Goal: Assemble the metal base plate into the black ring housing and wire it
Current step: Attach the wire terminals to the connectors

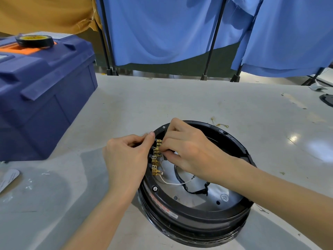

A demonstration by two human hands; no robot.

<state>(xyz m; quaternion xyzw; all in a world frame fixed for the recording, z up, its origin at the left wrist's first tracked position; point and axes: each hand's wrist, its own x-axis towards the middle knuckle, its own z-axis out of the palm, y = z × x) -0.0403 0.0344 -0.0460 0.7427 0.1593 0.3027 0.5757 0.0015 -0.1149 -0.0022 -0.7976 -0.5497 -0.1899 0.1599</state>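
Here's the black ring housing [194, 212], sitting on the desk [180, 98] at six o'clock in the view. The metal base plate [214, 193] is seated down inside it, shiny face up, so by my reading we're into the wiring.

All the action is at nine o'clock on the ring, where a column of brass terminals [156, 159] stands along the inner wall. The left hand [126, 156] sits outside the ring, its grip pinched on the housing's rim right beside that column, steadying it. The right hand [191, 150] lies across the ring from three o'clock, its grip closed, fingertips pinched in on the upper terminals. Whether a wire end sits in that pinch I cannot tell; the fingers cover it.

A white wire [173, 183] runs from the lowest terminal out over the plate. A black cable [189, 188] loops across the plate's middle.

Now the risks, as I judge them. Those terminals are packed close, so a connector could land on the neighbouring tab, and the fingers hide the very spot. Push at an angle and a thin brass tab may bend. The right wrist hangs just above the black cable, and dragging it could tug a seated lead loose.

Off at ten o'clock, a blue toolbox [45, 98] carries a roll of tape [35, 40].
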